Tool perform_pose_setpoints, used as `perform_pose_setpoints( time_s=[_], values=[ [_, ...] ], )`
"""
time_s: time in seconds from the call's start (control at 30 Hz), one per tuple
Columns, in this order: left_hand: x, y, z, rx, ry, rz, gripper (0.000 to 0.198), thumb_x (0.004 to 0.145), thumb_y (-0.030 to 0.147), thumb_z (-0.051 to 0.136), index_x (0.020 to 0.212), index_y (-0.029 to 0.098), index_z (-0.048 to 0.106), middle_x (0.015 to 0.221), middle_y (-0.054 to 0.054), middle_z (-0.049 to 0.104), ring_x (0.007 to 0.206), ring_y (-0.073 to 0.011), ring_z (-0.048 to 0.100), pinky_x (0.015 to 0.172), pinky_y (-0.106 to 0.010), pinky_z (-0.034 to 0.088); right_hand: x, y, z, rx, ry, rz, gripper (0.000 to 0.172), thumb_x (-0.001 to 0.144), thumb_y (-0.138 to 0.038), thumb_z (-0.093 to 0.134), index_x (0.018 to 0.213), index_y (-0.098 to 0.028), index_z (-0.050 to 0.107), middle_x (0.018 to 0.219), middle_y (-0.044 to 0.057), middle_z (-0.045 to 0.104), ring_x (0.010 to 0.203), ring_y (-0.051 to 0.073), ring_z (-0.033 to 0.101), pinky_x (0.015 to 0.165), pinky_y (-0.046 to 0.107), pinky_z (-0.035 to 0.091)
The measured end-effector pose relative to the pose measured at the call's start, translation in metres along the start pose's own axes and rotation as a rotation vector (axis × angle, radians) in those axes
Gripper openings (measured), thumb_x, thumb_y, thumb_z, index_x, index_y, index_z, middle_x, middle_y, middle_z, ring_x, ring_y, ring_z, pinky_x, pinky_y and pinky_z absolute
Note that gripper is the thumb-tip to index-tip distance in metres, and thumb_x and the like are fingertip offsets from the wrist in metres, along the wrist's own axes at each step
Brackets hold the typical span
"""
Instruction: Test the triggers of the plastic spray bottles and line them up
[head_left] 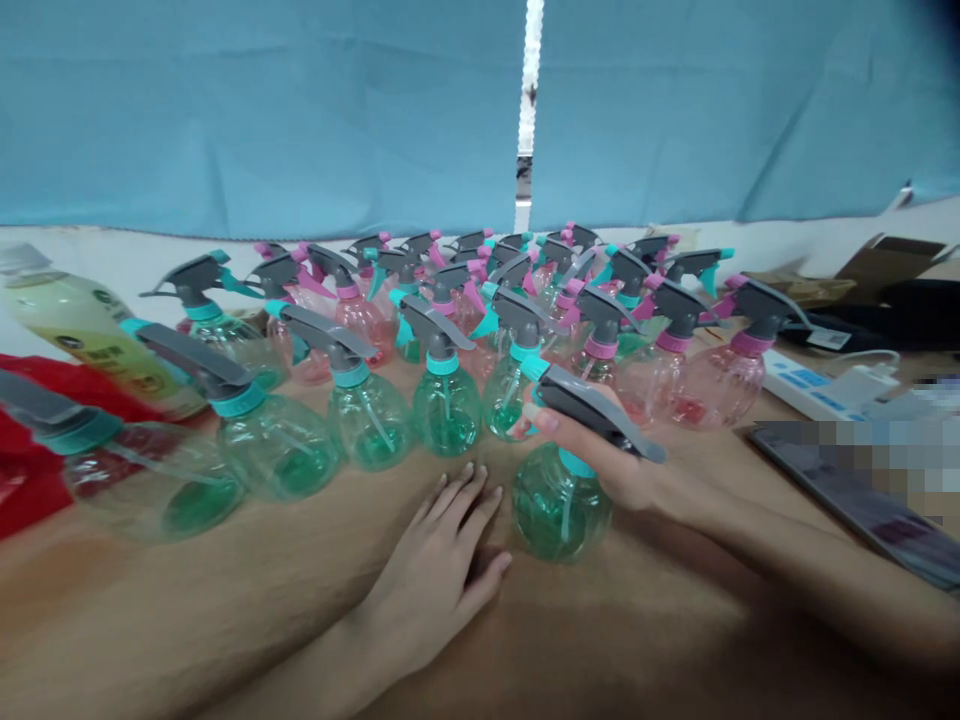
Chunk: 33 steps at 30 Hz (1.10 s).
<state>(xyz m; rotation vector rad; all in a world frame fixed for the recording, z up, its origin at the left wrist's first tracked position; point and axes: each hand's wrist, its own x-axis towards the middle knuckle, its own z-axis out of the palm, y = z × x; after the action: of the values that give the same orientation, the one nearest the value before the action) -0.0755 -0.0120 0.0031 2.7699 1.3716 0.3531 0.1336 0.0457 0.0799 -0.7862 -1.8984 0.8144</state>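
My right hand [600,460] is wrapped round the grey spray head of a green spray bottle [559,515], which is upright with a turquoise collar. Its nozzle points away to the left. My left hand [439,555] lies flat on the wooden table [300,600], fingers slightly spread, just left of that bottle and not touching it. Beyond the hands stand several more bottles, such as a green spray bottle [448,405] with a turquoise collar and a pink spray bottle [727,380] with a pink collar.
A large pale yellow bottle [97,330] stands at the far left beside a red plastic bag [45,430]. On the right are a dark phone-like slab [855,500], a white power strip [810,390] and an open cardboard box [892,262]. A blue curtain [262,120] hangs behind.
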Motion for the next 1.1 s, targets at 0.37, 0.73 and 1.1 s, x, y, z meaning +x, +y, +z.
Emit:
perform_pose_setpoints(
  time_s=[0.37,0.73,1.1],
  values=[
    [0.0001,-0.0010,0.0007,-0.018,-0.017,0.000,0.050,0.097,0.040,0.047,0.138,0.013,0.045,0.149,-0.015,0.039,0.138,-0.0294,0.035,0.110,-0.050,0.031,-0.0062,0.0028,0.0027,0.127,-0.037,0.085,0.020,0.089,-0.042,0.055,0.102,-0.027,0.060,0.084,0.000,0.059,0.072,0.016,0.054,0.079,0.035,0.049],
    [-0.0007,-0.0014,0.0021,-0.020,0.012,0.004,0.049,0.096,0.040,0.048,0.139,0.015,0.045,0.149,-0.014,0.040,0.137,-0.0294,0.036,0.110,-0.050,0.032,-0.0069,0.0057,0.0035,0.104,-0.013,0.078,0.021,0.089,-0.043,0.056,0.103,-0.028,0.061,0.080,-0.002,0.056,0.065,0.014,0.050,0.077,0.033,0.047],
    [0.0002,0.0000,0.0010,-0.048,0.025,-0.001,0.047,0.096,0.038,0.047,0.138,0.017,0.045,0.147,-0.013,0.042,0.137,-0.0287,0.036,0.111,-0.049,0.031,-0.0070,0.0023,0.0018,0.095,-0.009,0.057,0.020,0.088,-0.041,0.057,0.102,-0.027,0.061,0.092,0.001,0.064,0.084,0.019,0.060,0.082,0.036,0.048]
  ],
)
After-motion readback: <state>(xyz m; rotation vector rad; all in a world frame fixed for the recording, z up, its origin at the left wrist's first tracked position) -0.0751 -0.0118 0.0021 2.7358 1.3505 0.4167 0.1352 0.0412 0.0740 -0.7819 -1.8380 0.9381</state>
